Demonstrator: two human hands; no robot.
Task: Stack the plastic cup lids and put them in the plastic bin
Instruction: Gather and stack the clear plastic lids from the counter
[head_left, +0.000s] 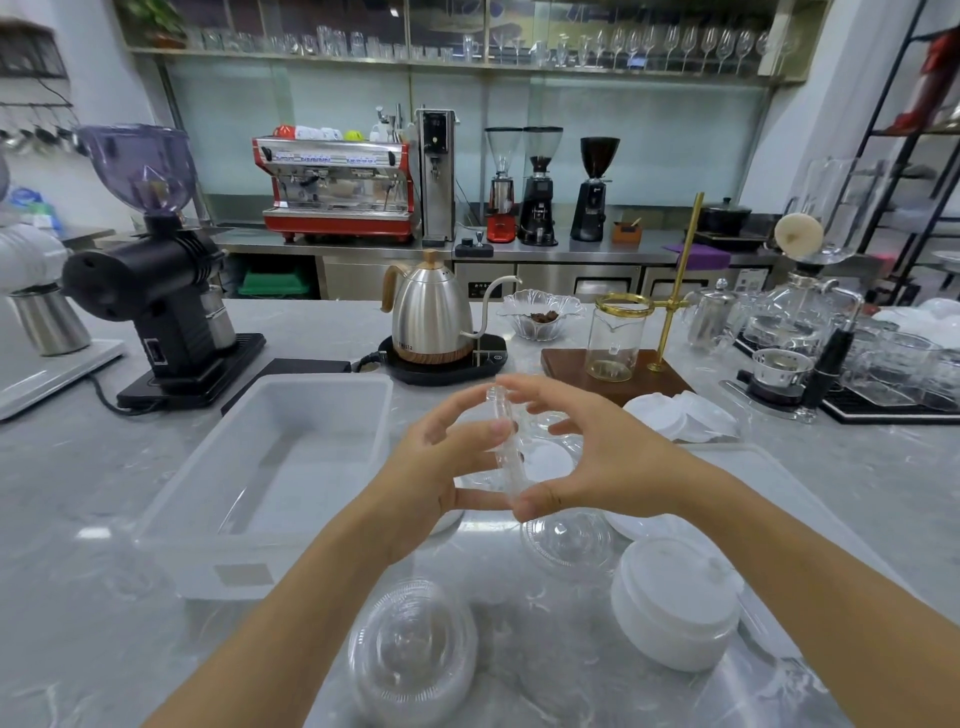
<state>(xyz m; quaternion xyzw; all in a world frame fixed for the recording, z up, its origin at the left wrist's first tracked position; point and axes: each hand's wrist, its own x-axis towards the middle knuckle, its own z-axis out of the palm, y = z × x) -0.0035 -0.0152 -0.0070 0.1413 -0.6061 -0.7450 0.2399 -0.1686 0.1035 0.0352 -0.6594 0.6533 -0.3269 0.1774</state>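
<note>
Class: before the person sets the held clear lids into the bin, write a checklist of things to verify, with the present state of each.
1. Both hands grip the clear lids, left hand, right hand: ok.
2. Held lids nested evenly: cannot tell.
3. Plastic bin open with room inside: ok.
4. Bin sits beside the left hand: ok.
5. All lids gathered: not ok; clear stack and white stack remain on the counter.

Hidden and cut off

Your hands cover part of the clear lids (506, 447) you hold edge-on; their count is unreadable. The near stack (413, 649) blurs into the counter (78, 493).
</note>
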